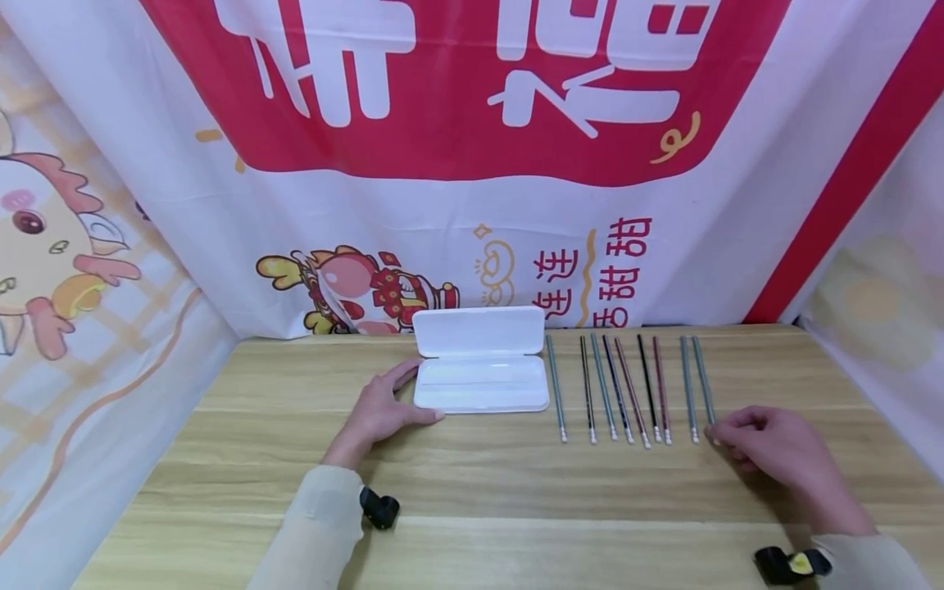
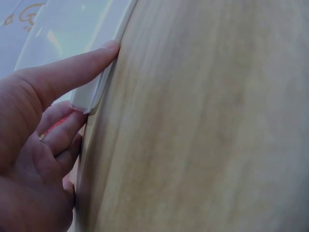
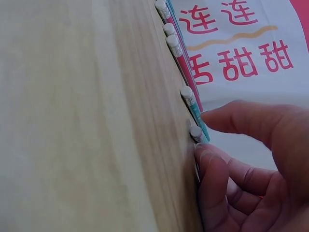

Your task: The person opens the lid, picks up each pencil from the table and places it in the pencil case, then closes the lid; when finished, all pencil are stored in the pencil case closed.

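Note:
A white pencil case (image 1: 481, 397) lies with its lid (image 1: 479, 331) raised at the back of the table; no pencils show inside. My left hand (image 1: 383, 410) holds the case at its left end, the thumb (image 2: 72, 72) along the front edge and the other fingers by the side. Several pencils lie in a loose row right of the case, eraser ends toward me. At the far right of the row, my right hand (image 1: 774, 447) pinches a teal pencil (image 1: 704, 381) near its eraser (image 3: 196, 133) between thumb and forefinger. Another teal pencil (image 1: 689, 385) lies just left of it.
Beside the case lies a separate teal pencil (image 1: 555, 385), with dark, red and teal ones further right. The wooden table (image 1: 516, 500) meets a printed cloth (image 1: 457, 205) behind the case and pencils. Cloth also hangs at both sides.

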Demonstrator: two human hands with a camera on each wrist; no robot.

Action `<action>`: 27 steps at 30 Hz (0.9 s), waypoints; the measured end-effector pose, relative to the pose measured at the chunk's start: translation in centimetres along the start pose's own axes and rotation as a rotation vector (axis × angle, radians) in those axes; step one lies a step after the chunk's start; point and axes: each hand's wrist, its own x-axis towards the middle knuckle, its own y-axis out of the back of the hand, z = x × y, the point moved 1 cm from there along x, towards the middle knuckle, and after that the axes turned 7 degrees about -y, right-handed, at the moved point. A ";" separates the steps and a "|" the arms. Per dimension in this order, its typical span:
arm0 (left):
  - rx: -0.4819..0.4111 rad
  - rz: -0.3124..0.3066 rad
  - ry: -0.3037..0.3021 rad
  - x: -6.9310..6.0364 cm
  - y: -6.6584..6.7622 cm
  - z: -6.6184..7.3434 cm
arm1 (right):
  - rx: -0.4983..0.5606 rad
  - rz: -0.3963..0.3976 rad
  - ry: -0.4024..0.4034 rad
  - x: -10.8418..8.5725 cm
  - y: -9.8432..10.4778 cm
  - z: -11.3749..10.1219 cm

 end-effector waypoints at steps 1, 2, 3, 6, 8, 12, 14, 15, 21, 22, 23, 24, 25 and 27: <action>0.001 0.001 0.000 0.0 0.0 0.0 | -0.002 0.001 0.002 0.0 0.0 -0.1; 0.003 0.003 -0.001 0.0 0.0 -0.1 | 0.001 -0.001 0.003 0.1 0.0 -0.2; 0.000 0.002 0.002 0.0 0.0 -0.2 | 0.000 -0.001 0.002 0.1 0.0 -0.3; -0.007 -0.001 0.009 0.1 0.0 -0.4 | -0.011 -0.004 -0.016 0.1 0.0 -0.5; -0.009 0.001 0.011 0.1 -0.1 -0.5 | -0.025 -0.005 -0.035 0.1 0.0 -0.7; -0.010 0.001 0.007 0.1 -0.1 -0.7 | -0.050 -0.004 -0.074 0.2 0.0 -0.9; -0.005 -0.001 0.008 0.1 0.0 -0.7 | -0.060 0.005 -0.070 0.1 0.0 -1.0; -0.002 -0.002 0.008 0.1 0.0 -0.6 | -0.066 0.010 -0.065 0.0 0.0 -1.0; 0.019 -0.004 0.002 0.0 0.2 -0.5 | -0.102 0.040 -0.043 0.0 -0.1 -1.3; 0.021 -0.005 0.000 0.0 0.2 -0.4 | -0.105 0.039 -0.047 0.0 -0.1 -1.3; 0.021 -0.005 -0.001 0.1 0.2 -0.4 | -0.111 0.036 -0.051 0.0 -0.1 -1.3; 0.021 -0.006 -0.002 0.1 0.2 -0.4 | -0.112 0.031 -0.059 0.0 -0.2 -1.3; 0.020 -0.006 0.000 0.1 0.2 -0.3 | -0.115 0.028 -0.060 0.0 -0.2 -1.3; 0.020 -0.007 0.000 0.0 0.2 -0.2 | -0.124 0.021 -0.058 0.0 -0.2 -1.2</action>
